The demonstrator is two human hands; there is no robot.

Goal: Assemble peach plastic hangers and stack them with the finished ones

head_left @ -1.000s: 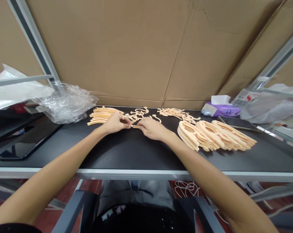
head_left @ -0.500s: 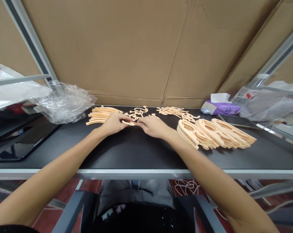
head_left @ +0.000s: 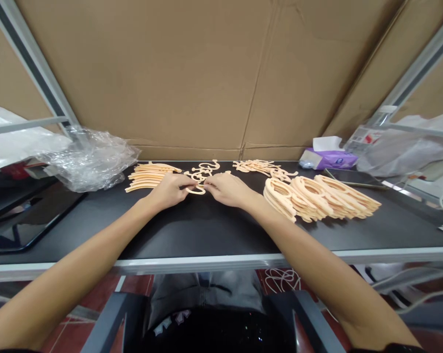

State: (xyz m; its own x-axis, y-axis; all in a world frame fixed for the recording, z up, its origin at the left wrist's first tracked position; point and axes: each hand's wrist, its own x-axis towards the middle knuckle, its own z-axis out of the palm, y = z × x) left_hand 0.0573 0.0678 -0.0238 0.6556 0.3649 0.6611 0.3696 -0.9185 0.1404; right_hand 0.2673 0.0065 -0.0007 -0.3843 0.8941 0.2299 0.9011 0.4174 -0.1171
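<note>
My left hand (head_left: 169, 190) and my right hand (head_left: 227, 189) meet at the middle of the black table (head_left: 207, 230), fingers pinched on a small curved peach plastic piece (head_left: 196, 190) held between them. Behind the hands lie loose hook-shaped peach pieces (head_left: 204, 170). To the left of my left hand lies a pile of long curved peach strips (head_left: 148, 175). On the right of my right hand a big overlapping row of peach hanger-shaped parts (head_left: 319, 196) lies on the table. A further heap of small peach pieces (head_left: 260, 168) lies behind it.
A crumpled clear plastic bag (head_left: 91, 159) lies at the back left. A purple tissue pack (head_left: 328, 157) and a dark phone (head_left: 354, 178) sit at the back right. A black tablet-like slab (head_left: 30, 220) lies on the left. Cardboard (head_left: 221, 73) walls the back.
Both hands stayed together over the small piece, lifting it slightly; a curved loop of it now shows between the fingertips. The camera tilted a little, shifting the scene.
</note>
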